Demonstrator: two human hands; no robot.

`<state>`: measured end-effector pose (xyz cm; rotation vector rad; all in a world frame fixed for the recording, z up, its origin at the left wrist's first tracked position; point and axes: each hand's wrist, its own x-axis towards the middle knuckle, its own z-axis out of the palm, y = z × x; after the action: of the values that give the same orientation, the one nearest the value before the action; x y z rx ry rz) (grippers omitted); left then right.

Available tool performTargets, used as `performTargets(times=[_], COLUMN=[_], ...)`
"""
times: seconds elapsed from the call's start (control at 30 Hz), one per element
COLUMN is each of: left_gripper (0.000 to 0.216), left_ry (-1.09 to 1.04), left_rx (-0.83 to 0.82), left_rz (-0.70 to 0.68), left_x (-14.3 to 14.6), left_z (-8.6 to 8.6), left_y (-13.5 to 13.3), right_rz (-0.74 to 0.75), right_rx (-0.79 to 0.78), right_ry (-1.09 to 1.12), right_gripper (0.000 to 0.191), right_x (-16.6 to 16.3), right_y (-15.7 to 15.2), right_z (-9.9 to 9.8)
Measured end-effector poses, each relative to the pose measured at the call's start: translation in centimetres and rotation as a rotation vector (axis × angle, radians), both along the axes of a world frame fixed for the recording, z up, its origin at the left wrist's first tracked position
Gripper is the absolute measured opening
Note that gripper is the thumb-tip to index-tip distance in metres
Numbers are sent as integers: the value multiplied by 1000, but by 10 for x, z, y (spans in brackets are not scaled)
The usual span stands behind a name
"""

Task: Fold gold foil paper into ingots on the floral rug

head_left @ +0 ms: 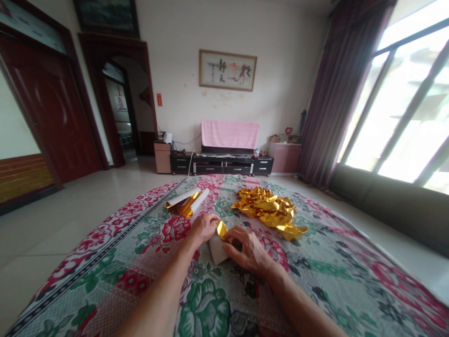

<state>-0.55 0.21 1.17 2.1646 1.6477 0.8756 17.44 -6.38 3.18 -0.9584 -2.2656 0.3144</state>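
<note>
A sheet of gold foil paper, white on its back, lies on the patterned cloth in front of me with its far part turned over to the gold side. My left hand pinches its far left edge, fingertips pressed together. Across its right side lies my right hand, fingers bent and pressing on the folded part. A heap of folded gold foil pieces sits beyond my right hand. Loosely curled gold-and-white sheets rest beyond my left hand.
The round table's floral tablecloth spreads under everything. Beyond it stand a low black cabinet and a screen under a pink cloth. A purple curtain and a window are on the right, a red door on the left.
</note>
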Motion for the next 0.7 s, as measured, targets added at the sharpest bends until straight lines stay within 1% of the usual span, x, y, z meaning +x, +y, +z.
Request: performTargets(times=[0.07,0.13,0.2,0.33,0.4,0.5,0.57,0.7], left_gripper=[28,28,26,24,21,17,18,20], left_ry=[-53,-57,-18,131,189,218,214,209], left_rx=[8,-1,9,120,138,146,160,189], left_rz=[16,23,8,-10,-22,-34,-52,-111], left_x=[-2,-2,-1,0,0,0,2,8], left_z=[0,2,3,3,2,1,0,-1], left_y=[3,3,2,-2,-4,-6,-6,-4], right_rz=[13,33,43,32,28,51,71,53], right_rx=[12,26,42,63,62,53,60,98], right_ry=[-37,-73,-103,-144,-164,-188,-192,-210], right_gripper=[14,14,14,17,20,30,32,24], right_x=[0,1,2,3,4,5,5,4], right_y=[0,-1,-2,-3,-2,-1,-1,-1], right_z=[2,2,2,-1,-1,0,2,2])
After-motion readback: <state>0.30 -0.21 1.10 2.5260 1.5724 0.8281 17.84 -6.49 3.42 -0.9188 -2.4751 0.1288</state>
